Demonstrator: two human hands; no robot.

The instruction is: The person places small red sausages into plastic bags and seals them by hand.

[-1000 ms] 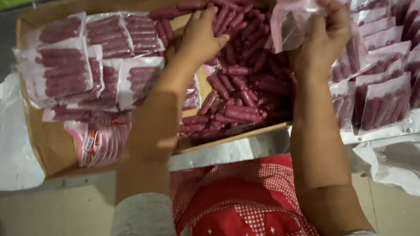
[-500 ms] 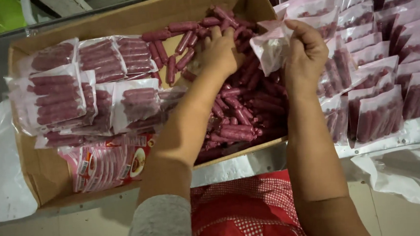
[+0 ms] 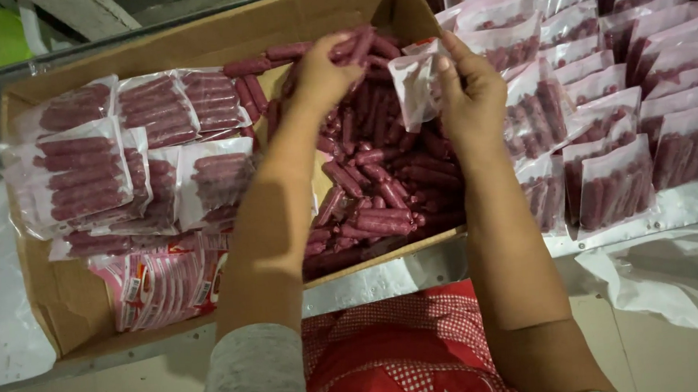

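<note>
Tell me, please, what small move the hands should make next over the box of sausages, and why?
Probably the left hand should lift its sausages across into the empty clear pouch held by the right hand. The hand already grips several above the loose pile, and the pouch hangs right beside it.

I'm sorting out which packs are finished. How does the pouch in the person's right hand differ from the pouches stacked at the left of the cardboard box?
The pouch in the right hand looks empty and limp, held up in the air; the stacked pouches are full of red sausages and lie flat in the cardboard box. The held pouch hangs crumpled, while the stacked ones look taut. Both are clear plastic. The left hand touches loose sausages.
</note>
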